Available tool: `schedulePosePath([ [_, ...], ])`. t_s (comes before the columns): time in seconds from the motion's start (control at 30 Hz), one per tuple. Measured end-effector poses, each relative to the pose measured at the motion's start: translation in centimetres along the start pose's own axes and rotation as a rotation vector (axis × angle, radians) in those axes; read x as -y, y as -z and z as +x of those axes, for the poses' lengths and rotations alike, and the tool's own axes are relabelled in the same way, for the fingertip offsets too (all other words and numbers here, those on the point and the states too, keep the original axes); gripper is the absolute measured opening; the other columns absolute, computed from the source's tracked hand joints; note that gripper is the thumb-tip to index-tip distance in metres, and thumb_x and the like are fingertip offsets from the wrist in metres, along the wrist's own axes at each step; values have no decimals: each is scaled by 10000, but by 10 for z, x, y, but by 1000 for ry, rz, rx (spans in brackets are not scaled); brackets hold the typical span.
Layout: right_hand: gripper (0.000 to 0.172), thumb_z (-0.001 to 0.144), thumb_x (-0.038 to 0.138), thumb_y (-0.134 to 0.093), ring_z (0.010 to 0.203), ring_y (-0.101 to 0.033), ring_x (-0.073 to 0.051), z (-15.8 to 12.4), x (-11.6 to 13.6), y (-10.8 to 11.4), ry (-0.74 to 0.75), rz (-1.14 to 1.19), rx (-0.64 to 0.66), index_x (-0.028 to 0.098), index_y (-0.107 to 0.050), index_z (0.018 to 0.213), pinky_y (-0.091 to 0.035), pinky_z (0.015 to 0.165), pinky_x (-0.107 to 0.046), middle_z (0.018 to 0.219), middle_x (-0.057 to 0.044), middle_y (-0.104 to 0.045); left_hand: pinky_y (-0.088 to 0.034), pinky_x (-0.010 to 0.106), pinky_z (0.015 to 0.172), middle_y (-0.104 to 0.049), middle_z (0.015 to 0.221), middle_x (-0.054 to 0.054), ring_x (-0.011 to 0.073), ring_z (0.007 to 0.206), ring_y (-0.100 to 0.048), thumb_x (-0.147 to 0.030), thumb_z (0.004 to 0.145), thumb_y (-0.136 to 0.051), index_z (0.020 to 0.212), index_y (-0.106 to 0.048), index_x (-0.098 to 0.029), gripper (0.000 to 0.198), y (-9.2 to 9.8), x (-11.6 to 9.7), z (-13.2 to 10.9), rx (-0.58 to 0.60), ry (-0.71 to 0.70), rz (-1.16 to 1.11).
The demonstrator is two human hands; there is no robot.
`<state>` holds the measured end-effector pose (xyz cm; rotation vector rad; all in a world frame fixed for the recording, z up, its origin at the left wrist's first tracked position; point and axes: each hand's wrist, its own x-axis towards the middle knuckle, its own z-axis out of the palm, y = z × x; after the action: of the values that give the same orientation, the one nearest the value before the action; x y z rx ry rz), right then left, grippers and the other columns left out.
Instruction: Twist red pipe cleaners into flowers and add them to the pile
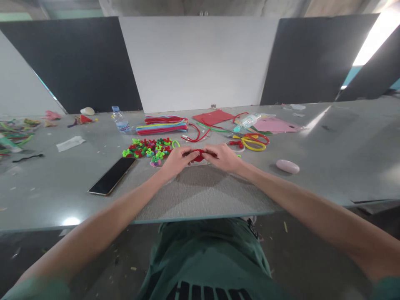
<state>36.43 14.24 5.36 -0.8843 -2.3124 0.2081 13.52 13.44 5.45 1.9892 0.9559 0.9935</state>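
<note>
Currently, L hand [177, 161], R hand [225, 158], red pc [198, 156] btwn fingers [190, 157]

A dark green T-shirt [209, 250] is worn, its cloth gathered in soft folds. Its front is printed with a row of black, block-like shapes [196, 292], cut off by the lower edge of the view. The upper arms are covered by a left sleeve [40, 288] and a right sleeve [387, 288], both green and blurred. Both forearms are left uncovered, and the left hand [179, 160] and right hand [223, 157] are seen bare, with slender fingers.
</note>
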Motion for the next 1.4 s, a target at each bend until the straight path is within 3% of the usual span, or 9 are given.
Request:
schedulePosePath([
  [0.43, 223, 1016, 284, -518, 597, -419, -112, 0, 1, 0, 12, 0, 1, 210, -585, 817, -273, 621, -277, 665, 45, -518, -382, 282, 633, -591, 688, 11, 149, 669, -531, -487, 992, -624, 763, -695, -180, 390, 2, 2, 0, -4, -45, 26],
  [0.7, 230, 1011, 271, -521, 592, -416, -116, -1, 3, 0, 12, -14, -19, 213, -579, 797, -275, 623, -280, 654, 44, -504, -437, 300, 669, -624, 720, 22, 157, 678, -558, -481, 989, -592, 767, -676, -183, 380, -1, 6, 2, -43, -15, -52],
  [1.0, 198, 996, 266, -525, 591, -424, -114, 0, 2, 0, 7, -6, 2, 212, -585, 815, -273, 617, -279, 659, 41, -525, -462, 283, 702, -670, 794, 27, 141, 701, -560, -466, 960, -676, 834, -721, -178, 317, 0, 8, 2, -15, -18, -101],
  [1.4, 201, 1009, 260, -523, 598, -414, -114, -1, 1, 0, 19, -19, 0, 214, -570, 820, -273, 627, -287, 664, 44, -509, -433, 294, 690, -577, 701, 8, 152, 675, -530, -476, 999, -575, 745, -624, -187, 388, -1, 5, 2, -5, -37, -61],
])
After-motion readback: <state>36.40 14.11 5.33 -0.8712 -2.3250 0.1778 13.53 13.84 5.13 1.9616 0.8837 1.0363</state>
